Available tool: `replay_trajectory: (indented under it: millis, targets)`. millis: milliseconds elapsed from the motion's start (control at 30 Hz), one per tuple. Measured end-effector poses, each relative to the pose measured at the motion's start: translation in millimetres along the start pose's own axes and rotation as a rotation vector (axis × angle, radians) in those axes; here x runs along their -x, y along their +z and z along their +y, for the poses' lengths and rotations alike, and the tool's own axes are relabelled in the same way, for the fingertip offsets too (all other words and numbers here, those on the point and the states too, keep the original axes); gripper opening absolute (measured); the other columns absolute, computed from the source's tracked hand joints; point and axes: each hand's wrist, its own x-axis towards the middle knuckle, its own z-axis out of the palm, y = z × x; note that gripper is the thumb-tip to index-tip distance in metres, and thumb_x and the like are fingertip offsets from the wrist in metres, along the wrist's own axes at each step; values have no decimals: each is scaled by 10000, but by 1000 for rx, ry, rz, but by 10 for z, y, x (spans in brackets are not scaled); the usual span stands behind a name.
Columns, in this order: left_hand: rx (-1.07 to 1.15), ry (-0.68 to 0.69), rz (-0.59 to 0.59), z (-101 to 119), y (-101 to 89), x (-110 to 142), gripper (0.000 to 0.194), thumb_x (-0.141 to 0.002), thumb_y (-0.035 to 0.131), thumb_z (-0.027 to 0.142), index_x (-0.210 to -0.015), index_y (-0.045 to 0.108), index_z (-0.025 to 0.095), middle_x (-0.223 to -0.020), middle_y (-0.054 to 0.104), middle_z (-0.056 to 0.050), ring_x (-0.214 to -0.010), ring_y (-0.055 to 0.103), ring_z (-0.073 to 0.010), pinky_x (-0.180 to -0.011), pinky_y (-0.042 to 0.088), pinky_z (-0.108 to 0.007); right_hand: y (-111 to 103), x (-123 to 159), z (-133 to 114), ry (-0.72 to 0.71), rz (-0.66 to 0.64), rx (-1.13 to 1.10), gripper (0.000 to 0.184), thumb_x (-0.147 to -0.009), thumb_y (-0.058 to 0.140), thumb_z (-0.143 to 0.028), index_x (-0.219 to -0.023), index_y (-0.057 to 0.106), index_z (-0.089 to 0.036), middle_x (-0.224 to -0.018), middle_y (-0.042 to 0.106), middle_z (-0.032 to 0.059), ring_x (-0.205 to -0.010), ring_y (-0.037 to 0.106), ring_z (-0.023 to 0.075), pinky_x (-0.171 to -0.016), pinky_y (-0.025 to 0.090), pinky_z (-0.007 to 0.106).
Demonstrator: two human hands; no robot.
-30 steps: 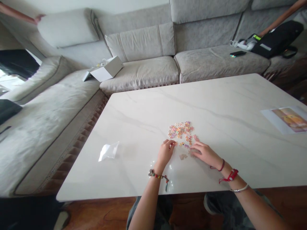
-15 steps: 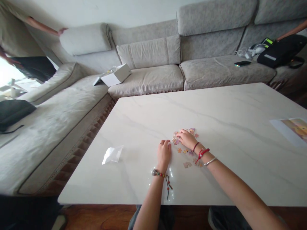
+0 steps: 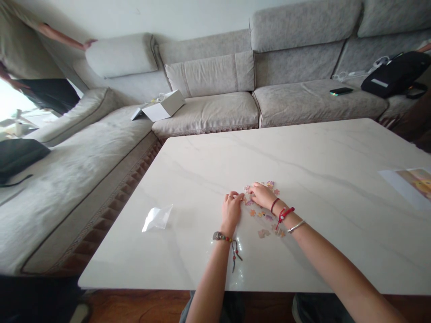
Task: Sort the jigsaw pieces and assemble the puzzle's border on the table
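Many pcs (image 3: 249, 202) (jigsaw) around R fingers (image 3: 256, 189)

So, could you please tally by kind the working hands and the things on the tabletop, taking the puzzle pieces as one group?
Hands (left hand, right hand): 2
Puzzle pieces, as one group, some hidden: 1
Plastic bag: 1
Picture sheet, cut off by the frame: 1
Total: 5

left hand (image 3: 231, 211) with a ring (image 3: 230, 196), beaded bracelet (image 3: 220, 236) at six o'clock, right hand (image 3: 263, 196) with red bands (image 3: 286, 213), silver bangle (image 3: 296, 226) at four o'clock
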Motion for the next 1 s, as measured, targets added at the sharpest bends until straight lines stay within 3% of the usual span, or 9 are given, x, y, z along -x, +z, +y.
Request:
replay_trajectory:
  millis: [200,400,600,767,1000]
  targets:
    - [-30,-114,35,-69,-50,5,214,-837,413,184,-901,610,236,-988,553,-38,-939,463,-181,-760,420,-283,4,-63,-46,0,-1,-4,165,-768,468,-124,-794,628,-154,-884,595,105,-840,562,193,-775,369,295]
    - [-32,-61,5,-112,-61,-15,251,-813,440,137,-988,575,255,-1057,519,-38,-934,465,-176,-759,427,-286,-55,-10,-60,-12,92,-78,142,-797,458,-173,-842,591,-152,-919,585,87,-877,538,163,-794,375,260]
    - [-82,-82,5,-156,-73,-7,135,-802,479,176,-903,562,209,-1017,515,-54,-938,462,-188,-742,425,-281,-54,535,1,-91,252,-311,87,-781,476,-173,-765,561,-174,-793,596,33,-786,542,142,-742,416,266]
    - [-100,-114,11,-220,-93,34,118,-829,433,169,-885,534,191,-925,538,-63,-911,483,-183,-748,413,-282,66,1081,109,-78,280,-293,98,-784,487,-185,-795,583,-200,-799,607,30,-784,557,155,-764,431,305]
    - [-83,-156,36,-231,-201,149,113,-853,408,223,-901,506,197,-882,564,-56,-837,519,-175,-645,408,-258,156,1249,118,-42,274,-282,118,-799,476,-188,-836,587,-203,-834,613,36,-809,572,159,-753,459,295]
